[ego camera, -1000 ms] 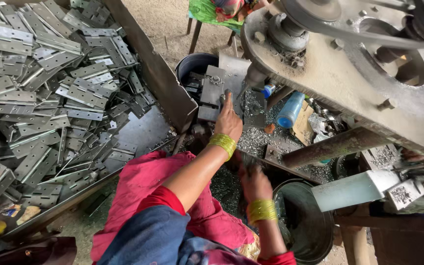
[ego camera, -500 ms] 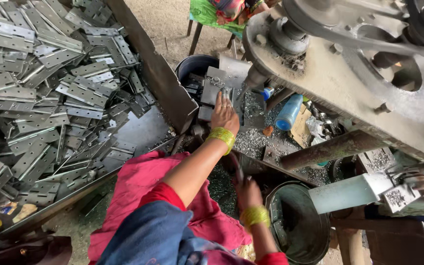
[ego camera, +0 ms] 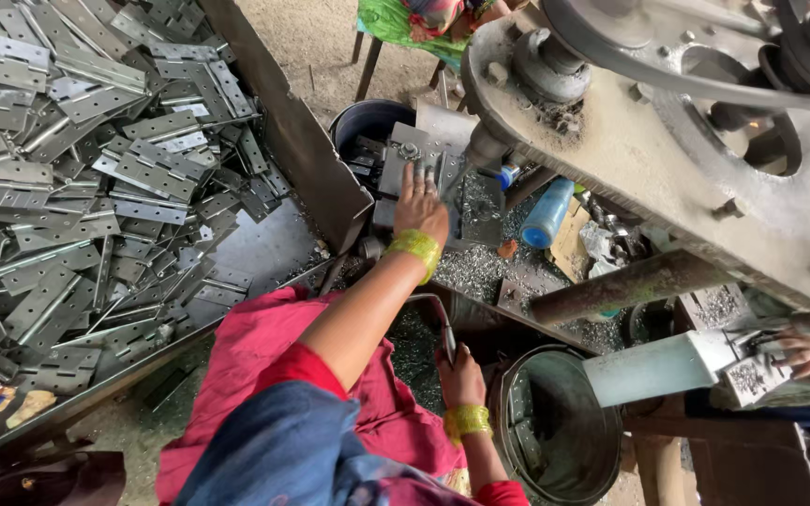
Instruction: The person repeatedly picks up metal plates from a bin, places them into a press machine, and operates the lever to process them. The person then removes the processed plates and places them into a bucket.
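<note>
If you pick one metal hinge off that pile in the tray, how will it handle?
Each hinge looks like flat sheet metal, so probably stiff. Its two leaves may swing open. The pile is interlocked, so neighbours will likely snag and slide.

Large grey sheet-metal tray (ego camera: 264, 245) at left — holds a loose heap of flat silver steel hinges (ego camera: 86, 169), overlapping at all angles; its near right corner is bare. Dirty press bed (ego camera: 480, 272) at centre — strewn with fine metal swarf (ego camera: 466, 267); a blue plastic bottle (ego camera: 547, 214) lies on its side there. Sandy dirt floor (ego camera: 316, 42) beyond.
</note>
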